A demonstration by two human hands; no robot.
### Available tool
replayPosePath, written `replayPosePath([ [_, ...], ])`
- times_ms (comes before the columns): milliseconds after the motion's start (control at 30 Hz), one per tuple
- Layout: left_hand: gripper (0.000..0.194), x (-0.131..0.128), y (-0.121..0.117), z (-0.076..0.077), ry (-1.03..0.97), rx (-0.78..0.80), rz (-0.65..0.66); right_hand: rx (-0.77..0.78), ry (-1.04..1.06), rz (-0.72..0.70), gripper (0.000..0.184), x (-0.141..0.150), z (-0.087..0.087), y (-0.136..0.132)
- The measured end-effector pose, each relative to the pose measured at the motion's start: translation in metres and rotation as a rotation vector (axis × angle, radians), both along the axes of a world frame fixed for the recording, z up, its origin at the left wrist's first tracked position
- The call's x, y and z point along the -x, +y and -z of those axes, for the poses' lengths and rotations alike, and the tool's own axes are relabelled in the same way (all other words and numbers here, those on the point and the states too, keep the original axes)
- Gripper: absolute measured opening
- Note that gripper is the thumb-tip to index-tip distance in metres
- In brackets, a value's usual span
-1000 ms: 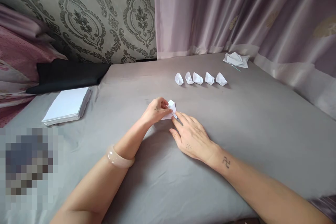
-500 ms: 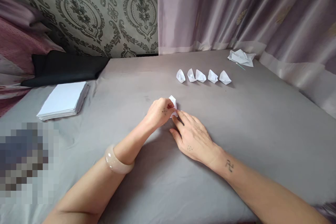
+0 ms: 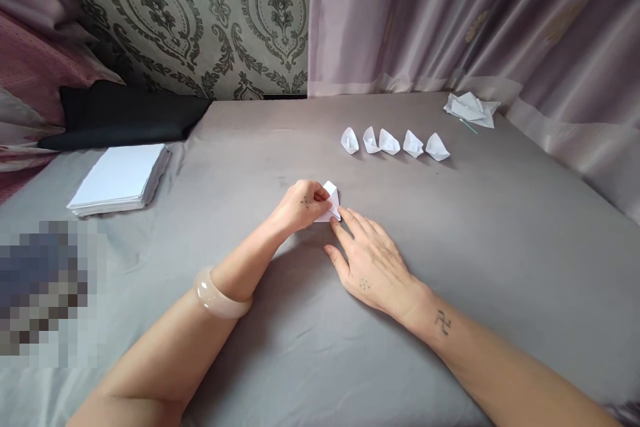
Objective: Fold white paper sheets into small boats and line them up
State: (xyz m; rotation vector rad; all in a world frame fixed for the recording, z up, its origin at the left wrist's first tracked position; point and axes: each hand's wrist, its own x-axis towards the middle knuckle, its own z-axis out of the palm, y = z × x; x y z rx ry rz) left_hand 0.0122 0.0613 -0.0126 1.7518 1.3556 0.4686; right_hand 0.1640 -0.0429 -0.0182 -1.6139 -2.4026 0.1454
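Observation:
A small folded piece of white paper (image 3: 331, 197) lies on the grey cloth in front of me, its upper end coming to a blunt point. My left hand (image 3: 304, 205) pinches it from the left, thumb and fingers closed on its middle and hiding part of it. At its lower right corner, the fingertips of my right hand (image 3: 367, 253) touch the edge. That hand lies palm down with its fingers stretched and the thumb apart. Beyond my hands stand several folded paper boats (image 3: 389, 142) in a row.
A stack of white paper (image 3: 120, 177) lies at the left, before a folded black cloth (image 3: 130, 117). More folded paper (image 3: 470, 109) is heaped at the far right beside a thin greenish stick (image 3: 469, 125). Curtains (image 3: 390, 20) hang behind. A blurred patch covers the lower left.
The folded paper's lower part now shows flatter and wider between my hands. My left hand has shifted slightly left, still pinching it. The view has moved a little.

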Motion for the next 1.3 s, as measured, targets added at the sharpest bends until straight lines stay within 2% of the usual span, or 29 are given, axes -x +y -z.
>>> replayPosePath([
  [667, 0.025, 0.005, 0.005, 0.011, -0.088, 0.028, -0.036, 0.020, -0.070, -0.027, 0.054, 0.001, -0.002, -0.001],
  [867, 0.024, 0.003, 0.002, 0.006, -0.048, 0.019, -0.048, 0.053, -0.126, -0.031, 0.056, 0.002, -0.006, 0.000],
  [1067, 0.025, -0.001, -0.004, 0.001, 0.094, -0.012, -0.040, 0.058, -0.175, -0.033, 0.059, 0.004, -0.005, 0.001],
  [1133, 0.030, 0.000, -0.005, 0.002, 0.157, -0.116, -0.018, 0.061, -0.185, -0.033, 0.060, 0.004, -0.005, 0.001],
  [1200, 0.031, 0.001, -0.006, 0.005, 0.241, -0.329, 0.033, 0.065, -0.191, -0.035, 0.061, 0.004, -0.006, 0.001],
  [1300, 0.018, 0.000, -0.009, 0.003, 0.387, -0.610, 0.248, 0.063, -0.179, -0.039, 0.061, 0.006, -0.008, 0.001],
])
